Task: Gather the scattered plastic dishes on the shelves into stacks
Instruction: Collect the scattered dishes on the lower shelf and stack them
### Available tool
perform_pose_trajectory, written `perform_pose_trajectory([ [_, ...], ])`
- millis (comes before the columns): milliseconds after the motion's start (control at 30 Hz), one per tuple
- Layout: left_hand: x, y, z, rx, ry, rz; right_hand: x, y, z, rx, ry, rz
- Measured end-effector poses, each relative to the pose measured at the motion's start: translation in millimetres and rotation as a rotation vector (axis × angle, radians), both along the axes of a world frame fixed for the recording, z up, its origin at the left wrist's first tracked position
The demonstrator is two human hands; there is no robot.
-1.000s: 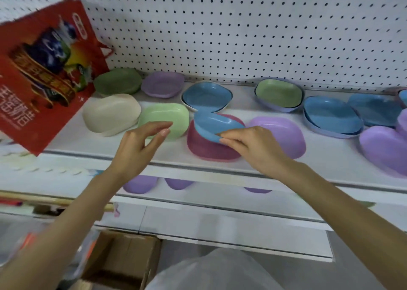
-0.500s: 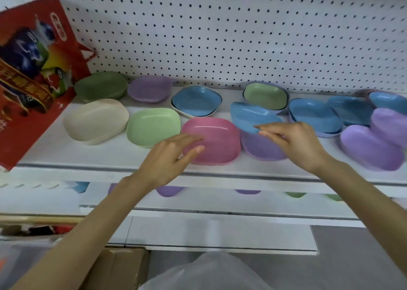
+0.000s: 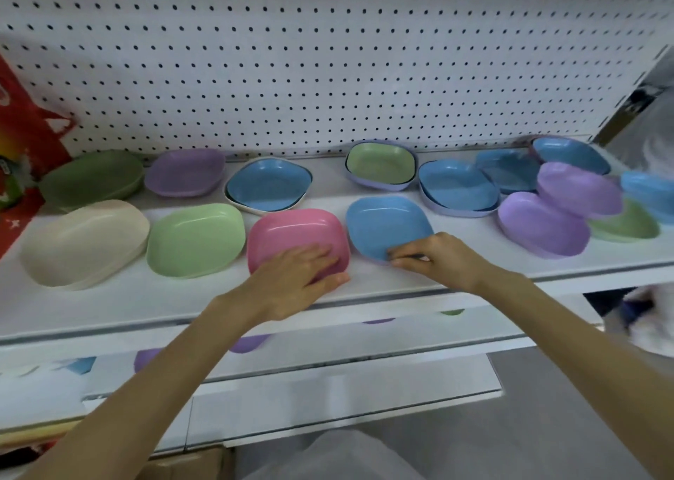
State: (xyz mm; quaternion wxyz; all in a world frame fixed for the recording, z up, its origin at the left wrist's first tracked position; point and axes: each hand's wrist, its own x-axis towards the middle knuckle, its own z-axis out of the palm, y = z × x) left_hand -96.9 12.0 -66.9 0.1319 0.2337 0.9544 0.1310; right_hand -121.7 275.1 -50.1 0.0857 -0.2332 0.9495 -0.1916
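Note:
Several plastic dishes lie on the white shelf (image 3: 364, 290). My left hand (image 3: 297, 279) holds the near right corner of an upside-down pink dish (image 3: 291, 231), fingers on top and thumb along its front rim. Right beside it, my right hand (image 3: 437, 255) pinches the near edge of an upside-down blue dish (image 3: 386, 222) that lies low on the shelf. Left of the pink dish sit a light green dish (image 3: 197, 239) and a cream dish (image 3: 84, 242). Two purple dishes (image 3: 539, 224) overlap at the right.
Along the back stand a dark green dish (image 3: 91, 180), a purple one (image 3: 186, 171), a blue-in-white pair (image 3: 268, 184), a green-in-lilac pair (image 3: 381, 164) and nested blue dishes (image 3: 457, 188). A red bag (image 3: 22, 133) leans at the left. The lower shelf (image 3: 328, 381) holds more dishes.
My right hand carried the blue dish from over the pink one to the right and lowered it where a purple dish lay. My left hand moved onto the pink dish.

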Motion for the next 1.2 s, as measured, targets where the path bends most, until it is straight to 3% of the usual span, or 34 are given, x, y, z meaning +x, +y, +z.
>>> perform_pose_trajectory([
  [267,-2.2,20.8,1.7,0.051,-0.066,0.008,0.4,17.8,-4.5,-0.069,0.003,-0.052],
  [400,-5.2,36.8,15.4,0.220,-0.092,0.077,2.4,30.7,-1.8,-0.105,-0.050,-0.061],
  [600,-17.2,67.2,33.5,0.441,0.080,0.158,-25.3,64.8,11.3,-0.449,-0.038,-0.310],
  [733,-14.9,100.7,28.7,0.422,0.001,0.030,-54.9,107.0,14.2,-0.301,0.041,-0.419],
  [867,-14.1,118.7,13.0,0.258,0.033,0.055,-66.2,130.1,12.1,-0.059,0.025,-0.318],
  [1200,-7.9,136.4,6.2,0.245,0.105,0.250,-83.0,143.1,1.0,-0.013,0.153,-0.060],
])
